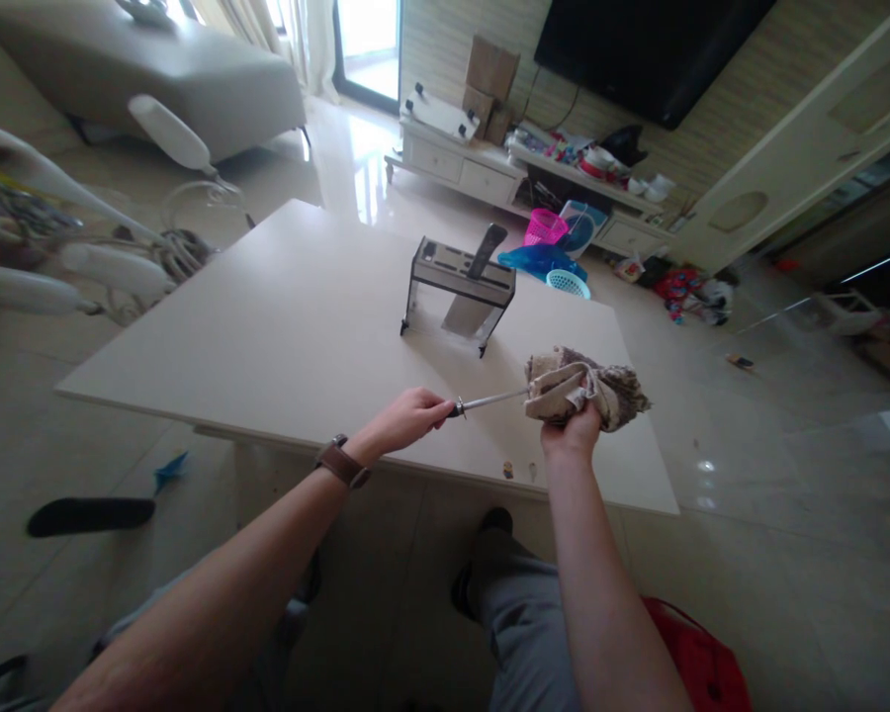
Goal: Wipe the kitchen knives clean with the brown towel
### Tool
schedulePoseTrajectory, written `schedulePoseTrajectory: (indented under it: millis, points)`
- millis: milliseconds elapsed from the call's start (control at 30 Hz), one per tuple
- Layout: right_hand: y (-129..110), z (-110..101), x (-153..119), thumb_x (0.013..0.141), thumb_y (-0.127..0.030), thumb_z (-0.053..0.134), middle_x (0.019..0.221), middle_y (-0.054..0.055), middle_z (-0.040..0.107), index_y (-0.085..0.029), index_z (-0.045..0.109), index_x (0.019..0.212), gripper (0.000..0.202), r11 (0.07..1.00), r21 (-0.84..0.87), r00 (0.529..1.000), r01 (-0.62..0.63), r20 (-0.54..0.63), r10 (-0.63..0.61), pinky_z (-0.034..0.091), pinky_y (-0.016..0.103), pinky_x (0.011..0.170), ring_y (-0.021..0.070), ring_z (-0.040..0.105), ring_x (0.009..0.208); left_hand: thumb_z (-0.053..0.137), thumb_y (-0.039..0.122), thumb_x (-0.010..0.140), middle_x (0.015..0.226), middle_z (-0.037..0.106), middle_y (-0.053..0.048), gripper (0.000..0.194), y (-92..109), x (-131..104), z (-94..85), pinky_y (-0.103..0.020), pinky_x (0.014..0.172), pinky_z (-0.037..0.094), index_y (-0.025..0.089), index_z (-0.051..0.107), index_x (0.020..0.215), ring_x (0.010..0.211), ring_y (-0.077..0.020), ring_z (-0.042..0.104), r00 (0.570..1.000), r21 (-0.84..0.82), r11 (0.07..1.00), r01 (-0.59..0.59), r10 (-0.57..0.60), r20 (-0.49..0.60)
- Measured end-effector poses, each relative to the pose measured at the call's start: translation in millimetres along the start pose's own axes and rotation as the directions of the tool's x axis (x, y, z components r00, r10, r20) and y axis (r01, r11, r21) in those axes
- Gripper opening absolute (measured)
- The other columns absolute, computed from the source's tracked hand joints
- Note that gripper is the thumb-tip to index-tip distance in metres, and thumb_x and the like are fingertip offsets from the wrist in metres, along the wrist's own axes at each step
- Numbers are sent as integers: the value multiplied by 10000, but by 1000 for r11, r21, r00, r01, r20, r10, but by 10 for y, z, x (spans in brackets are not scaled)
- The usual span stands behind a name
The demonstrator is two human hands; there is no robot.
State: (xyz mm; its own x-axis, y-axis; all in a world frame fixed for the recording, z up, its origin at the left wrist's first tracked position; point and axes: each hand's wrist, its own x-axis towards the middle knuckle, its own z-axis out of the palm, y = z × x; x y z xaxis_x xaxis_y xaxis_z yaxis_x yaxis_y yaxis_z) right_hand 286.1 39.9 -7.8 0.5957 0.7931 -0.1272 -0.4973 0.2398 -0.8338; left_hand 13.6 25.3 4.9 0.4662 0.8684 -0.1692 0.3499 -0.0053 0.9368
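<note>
My left hand is closed around the dark handle of a honing steel, a thin metal rod with a small guard. The rod points right, and its tip meets a crumpled beige and brown cloth. Gathered in my right hand, the cloth hangs over the right part of the white table; its folds hide some fingers and the rod's very end. Beyond my hands stands a metal knife rack. A broad-bladed knife sits in it, black handle upward and blade showing below the top.
Two small stickers lie near the table's front edge. On the floor behind the table are a pink basket, a blue plastic bag and a light-blue basket. White chairs stand at the left, a red bag at lower right.
</note>
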Motion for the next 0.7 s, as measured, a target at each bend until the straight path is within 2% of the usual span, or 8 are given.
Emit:
schedulePoseTrajectory:
  millis: [100,233,333,500,600,700]
  points:
    - [-19,55,-65,786,-418,718,1029,-20,782,-256,712,1061,320,999,36,998,-32,-61,34,625,398,885,184,745,974,467,567,928,512,479,8,517,-7,13,6,-269,515,262,185,534,587,497,-121,406,996,-6,1000,-23,22,-84]
    - [70,112,-153,785,-416,732,1013,-22,789,-258,720,1040,300,988,41,989,-150,21,149,610,385,915,174,740,985,432,535,957,508,465,15,506,18,23,26,-275,536,248,187,524,601,513,-125,406,970,17,999,-46,49,-238]
    - [202,171,-252,751,-411,773,1018,-35,786,-265,713,1023,315,982,-20,977,-189,97,190,597,374,932,165,729,989,426,503,969,519,484,12,484,45,25,67,-278,553,241,187,533,618,533,-130,421,949,80,995,-58,80,-306]
    - [394,360,-558,634,-349,852,974,-34,777,-238,721,957,366,977,-98,964,-187,173,202,587,320,898,158,712,912,422,471,991,610,591,-22,450,50,30,187,-292,586,232,187,597,689,582,-145,453,931,242,967,-72,153,-333]
    - [446,453,-722,615,-317,865,934,-38,769,-232,721,928,354,970,-164,943,-178,253,216,583,310,891,156,704,886,421,437,991,720,676,-69,417,42,28,233,-301,606,245,190,628,727,620,-163,491,934,319,944,-80,183,-306]
    - [458,476,-783,611,-310,868,904,-29,765,-224,719,894,331,966,-191,931,-172,288,223,586,325,897,163,700,867,420,414,988,759,701,-94,400,40,18,238,-306,611,252,192,630,731,632,-175,515,940,353,931,-89,196,-279]
